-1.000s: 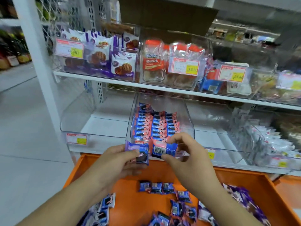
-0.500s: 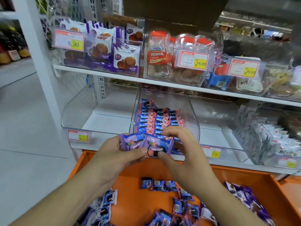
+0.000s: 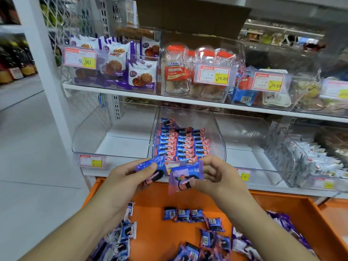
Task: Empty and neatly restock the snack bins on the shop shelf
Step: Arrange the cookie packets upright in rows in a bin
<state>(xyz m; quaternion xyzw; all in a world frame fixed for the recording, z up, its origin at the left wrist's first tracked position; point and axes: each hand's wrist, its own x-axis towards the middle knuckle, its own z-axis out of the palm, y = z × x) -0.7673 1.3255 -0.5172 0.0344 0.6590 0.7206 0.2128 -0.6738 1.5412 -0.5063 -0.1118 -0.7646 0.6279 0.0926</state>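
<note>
- Nearest, the orange tray (image 3: 310, 210) holds loose snack packets (image 3: 190, 215) scattered over its floor; some lie barcode-up in a short row near the middle, more are heaped at the near left and along the right side
- Above the tray, the left hand (image 3: 120, 183) grips a blue packet (image 3: 150, 165), thumb on top and fingers curled under; what else it holds beneath I cannot tell
- The right hand (image 3: 218, 178) pinches a purple-faced packet (image 3: 185, 176) between thumb and fingers; the two packets sit just beside each other, in front of the shelf edge
- Step in hand, as I judge it: restocking, with packets being squared up in the hands before they go into the bin; the emptying looks done for this bin
- The next move likely calls for turning both packets to match the rows, then lifting them over the low front lip and setting them upright at the near end without toppling the rest
- Just beyond, the middle clear bin (image 3: 218, 147) holds three tidy columns of blue-and-pink packets; its near end has room
- The left clear bin (image 3: 82, 136) shows nothing inside; the bin to the right of the middle also looks bare; the far-right bin (image 3: 282, 153) is packed with white packets
- Farthest, the upper shelf (image 3: 113, 90) carries bins of waffle biscuits, orange-topped candy bags and mixed packs behind yellow price tags
</note>
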